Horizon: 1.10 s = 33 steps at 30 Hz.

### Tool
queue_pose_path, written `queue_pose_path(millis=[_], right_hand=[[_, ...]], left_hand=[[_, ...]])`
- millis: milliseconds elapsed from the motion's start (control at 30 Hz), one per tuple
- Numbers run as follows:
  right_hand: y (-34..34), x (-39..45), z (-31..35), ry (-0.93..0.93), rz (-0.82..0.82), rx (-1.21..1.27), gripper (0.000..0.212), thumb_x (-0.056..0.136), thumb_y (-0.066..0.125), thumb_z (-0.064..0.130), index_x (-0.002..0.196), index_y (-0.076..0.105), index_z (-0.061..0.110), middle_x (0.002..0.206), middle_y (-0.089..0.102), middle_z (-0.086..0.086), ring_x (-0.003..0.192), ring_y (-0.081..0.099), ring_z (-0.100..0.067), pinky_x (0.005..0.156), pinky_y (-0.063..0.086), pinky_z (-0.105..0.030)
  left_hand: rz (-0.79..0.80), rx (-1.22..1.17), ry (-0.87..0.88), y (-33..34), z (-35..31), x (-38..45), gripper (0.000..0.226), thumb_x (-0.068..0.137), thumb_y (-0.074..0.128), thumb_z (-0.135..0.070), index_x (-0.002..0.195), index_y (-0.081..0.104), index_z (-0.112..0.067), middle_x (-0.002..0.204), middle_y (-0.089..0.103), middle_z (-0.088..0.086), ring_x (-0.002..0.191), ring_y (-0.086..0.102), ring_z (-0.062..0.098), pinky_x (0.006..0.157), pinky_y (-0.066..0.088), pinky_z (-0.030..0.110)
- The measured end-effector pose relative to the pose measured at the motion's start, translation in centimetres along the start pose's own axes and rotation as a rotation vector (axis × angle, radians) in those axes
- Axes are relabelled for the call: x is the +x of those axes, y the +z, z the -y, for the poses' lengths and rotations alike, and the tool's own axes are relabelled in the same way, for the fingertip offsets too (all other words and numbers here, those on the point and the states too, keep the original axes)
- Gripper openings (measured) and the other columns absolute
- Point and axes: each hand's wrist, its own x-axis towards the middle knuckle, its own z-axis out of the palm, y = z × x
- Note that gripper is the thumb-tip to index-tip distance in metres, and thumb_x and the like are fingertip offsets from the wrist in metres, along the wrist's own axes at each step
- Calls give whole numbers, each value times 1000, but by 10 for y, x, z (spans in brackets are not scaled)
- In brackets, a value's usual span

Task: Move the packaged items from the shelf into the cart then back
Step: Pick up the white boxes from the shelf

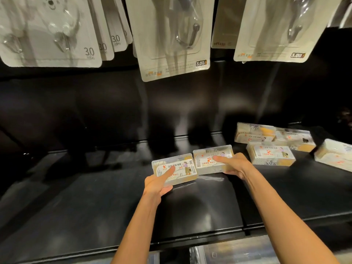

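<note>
Overhead, hanging cards are reading "3.0"; left hand and right hand are each gripping a labelled box on the black shelf.

A shop aisle. Above the two gripping hands hang rows of white blister cards holding clear and dark metal hooks, each printed with a "3.0" price mark. Below them runs a glossy black display shelf, with several identical clear plastic labelled boxes lying right of the hands.
</note>
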Motion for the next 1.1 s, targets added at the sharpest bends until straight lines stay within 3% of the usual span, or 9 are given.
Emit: queue_pose_path(millis=[200,333,500,700,833,933,1000,1100], right_hand=[[-8,-54,-16,-21,8,232,36,75,79,16,107,66,3,102,73,-13,94,70,-26,77,59,-36],[-20,-97,-33,-37,-64,349,30,78,76,12,106,66,7,102,73,-12,96,69,-26,73,57,-34],[-46,-147,-73,-38,-183,445,31,79,74,13,109,65,9,100,74,-8,93,70,-22,67,56,-29],[-99,-207,-127,-104,-346,524,40,77,75,10,116,64,10,108,72,-9,101,68,-24,79,56,-32],[-143,-253,-163,-125,-465,585,33,78,72,4,110,65,7,103,73,-9,95,70,-23,76,58,-30],[-183,-286,-197,-130,-577,632,35,77,72,0,111,64,5,100,74,-8,89,72,-21,65,58,-26],[-213,-310,-218,-133,-644,626,36,77,73,1,111,63,4,98,74,-8,84,72,-18,61,56,-23],[-263,-349,-254,-144,-715,626,42,74,75,4,113,62,7,101,74,-8,89,72,-21,72,58,-32]], left_hand=[[139,15,29,-18,-7,2,33,77,78,-25,104,62,-15,99,71,4,95,66,19,79,52,33],[269,63,23,-22,-14,-6,28,79,76,-25,103,62,-18,104,71,5,102,64,20,87,49,35],[448,133,49,1,-7,-28,28,83,72,-21,109,64,-14,102,73,4,100,67,18,82,52,32],[709,259,10,60,26,-65,39,84,69,-21,121,61,-12,110,71,4,103,67,17,88,50,32],[823,355,-38,115,62,-98,39,82,71,-18,119,62,-11,109,72,5,103,67,19,89,51,33],[827,417,-71,166,99,-130,26,80,73,-11,105,64,-11,89,75,2,83,72,15,71,57,27],[846,463,-97,201,126,-155,22,80,72,-9,100,64,-11,84,75,2,76,72,15,68,57,27],[896,513,-134,249,170,-197,39,77,76,-12,112,63,-6,99,73,10,91,70,22,77,57,30]])
